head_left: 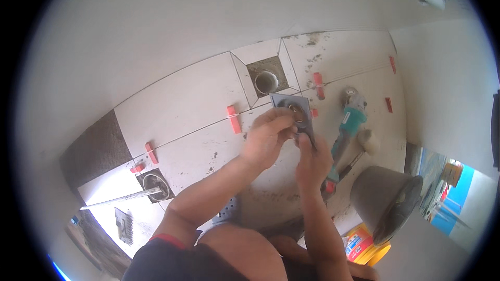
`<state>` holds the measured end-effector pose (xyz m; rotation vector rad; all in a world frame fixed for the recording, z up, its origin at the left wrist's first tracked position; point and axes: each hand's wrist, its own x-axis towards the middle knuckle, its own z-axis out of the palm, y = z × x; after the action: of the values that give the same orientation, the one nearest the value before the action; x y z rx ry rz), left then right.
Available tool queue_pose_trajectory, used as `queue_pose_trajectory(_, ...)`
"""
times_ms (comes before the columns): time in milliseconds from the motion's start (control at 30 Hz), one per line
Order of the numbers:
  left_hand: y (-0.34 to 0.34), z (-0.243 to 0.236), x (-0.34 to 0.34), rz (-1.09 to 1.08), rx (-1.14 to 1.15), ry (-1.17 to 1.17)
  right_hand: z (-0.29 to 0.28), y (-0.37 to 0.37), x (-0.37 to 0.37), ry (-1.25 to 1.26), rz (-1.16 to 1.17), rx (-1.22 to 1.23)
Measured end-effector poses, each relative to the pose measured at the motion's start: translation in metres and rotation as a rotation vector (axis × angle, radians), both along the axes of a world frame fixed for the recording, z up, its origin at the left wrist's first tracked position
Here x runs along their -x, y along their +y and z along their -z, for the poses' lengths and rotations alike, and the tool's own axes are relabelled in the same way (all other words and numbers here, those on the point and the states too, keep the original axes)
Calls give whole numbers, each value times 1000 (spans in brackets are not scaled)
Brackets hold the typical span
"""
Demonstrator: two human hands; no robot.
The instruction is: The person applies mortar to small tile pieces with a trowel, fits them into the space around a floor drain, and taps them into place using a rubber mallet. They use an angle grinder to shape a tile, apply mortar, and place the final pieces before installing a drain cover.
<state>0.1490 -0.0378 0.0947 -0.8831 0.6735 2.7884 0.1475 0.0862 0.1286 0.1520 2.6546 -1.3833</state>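
Observation:
A square grey floor drain (304, 102) with a round, brass-coloured fitting at its centre is tilted up in front of me. My right hand (314, 167) grips the drain by its near edge. Pressed together at the central fitting are the fingers of my left hand (266, 139), also closed on the drain and covering part of it. Just beyond the drain, a round pipe opening (266, 81) sits in a square cut-out, framed by angled strips of pale tile.
Red tile wedges (234, 119) stand along the joints. To the right lie a teal angle grinder (352, 119), a mallet (366, 140), a dark bucket (376, 192) and a yellow tub (367, 244). A notched trowel (124, 225) and another pipe opening (165, 183) are at left.

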Motion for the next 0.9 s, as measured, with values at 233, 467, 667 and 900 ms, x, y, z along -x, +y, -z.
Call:
queue_pose_trajectory(233,17,15,-4,-12,113,13,17,9,-12,14,-9,-26)
queue_pose_trajectory(467,24,20,-5,47,408,2,15,10,-16,48,-66,-99)
queue_pose_trajectory(667,31,17,1,156,586,-28,21,19,-17,142,-130,-249)
queue_pose_trajectory(900,41,31,-1,119,486,-78,36,24,-22,295,-163,-260)
